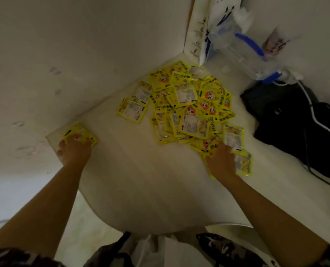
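The left hand (74, 151) lies flat on one yellow packet (83, 133) by the wall, fingers straight. The right hand (221, 160) touches the near edge of the packet pile (183, 105) on the white table (141, 180); I cannot tell if it pinches.

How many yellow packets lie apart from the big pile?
1 that I can see: the yellow packet under the left hand, beside the wall, well left of the pile. More may be stacked hidden beneath it.
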`<action>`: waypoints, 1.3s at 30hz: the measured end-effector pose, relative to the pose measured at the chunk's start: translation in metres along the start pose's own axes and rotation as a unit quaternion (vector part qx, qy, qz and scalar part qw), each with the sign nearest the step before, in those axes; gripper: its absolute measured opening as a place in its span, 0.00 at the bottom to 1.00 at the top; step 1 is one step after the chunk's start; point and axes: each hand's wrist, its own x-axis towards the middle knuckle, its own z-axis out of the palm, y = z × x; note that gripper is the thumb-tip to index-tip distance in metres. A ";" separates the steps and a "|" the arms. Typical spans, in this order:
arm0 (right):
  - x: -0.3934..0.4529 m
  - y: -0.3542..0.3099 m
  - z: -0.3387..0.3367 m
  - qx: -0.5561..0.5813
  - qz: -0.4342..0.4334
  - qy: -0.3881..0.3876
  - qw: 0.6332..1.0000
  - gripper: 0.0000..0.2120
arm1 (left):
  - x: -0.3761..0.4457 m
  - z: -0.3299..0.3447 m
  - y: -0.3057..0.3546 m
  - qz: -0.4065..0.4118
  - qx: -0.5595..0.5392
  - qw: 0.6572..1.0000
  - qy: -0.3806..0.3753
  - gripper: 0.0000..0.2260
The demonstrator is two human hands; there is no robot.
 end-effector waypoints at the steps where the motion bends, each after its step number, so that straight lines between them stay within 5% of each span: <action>1: 0.000 0.000 0.001 -0.001 0.010 0.002 1.000 0.31 | 0.008 -0.001 0.003 -0.030 -0.016 0.999 -0.004 0.26; 9: 0.004 0.001 0.004 -0.038 0.025 0.010 0.999 0.34 | 0.034 0.010 0.017 -0.147 -0.023 0.989 0.004 0.30; 20: 0.008 0.000 0.009 0.035 0.048 -0.023 0.998 0.35 | 0.033 0.013 0.017 -0.079 -0.041 0.996 0.004 0.32; 28: 0.013 0.004 0.007 0.153 0.080 -0.032 0.984 0.29 | 0.013 0.022 0.020 -0.053 -0.163 0.985 -0.003 0.48; 31: 0.011 0.009 0.006 0.174 0.081 -0.049 0.980 0.28 | 0.005 0.022 0.026 -0.138 -0.269 0.953 -0.024 0.52; 34: 0.007 0.016 0.002 0.191 0.084 -0.050 0.977 0.24 | -0.002 0.022 0.033 -0.189 -0.364 0.911 -0.043 0.47; 39: -0.002 0.025 -0.016 0.202 0.070 -0.045 0.976 0.23 | -0.024 0.030 0.045 -0.145 -0.318 0.930 -0.118 0.30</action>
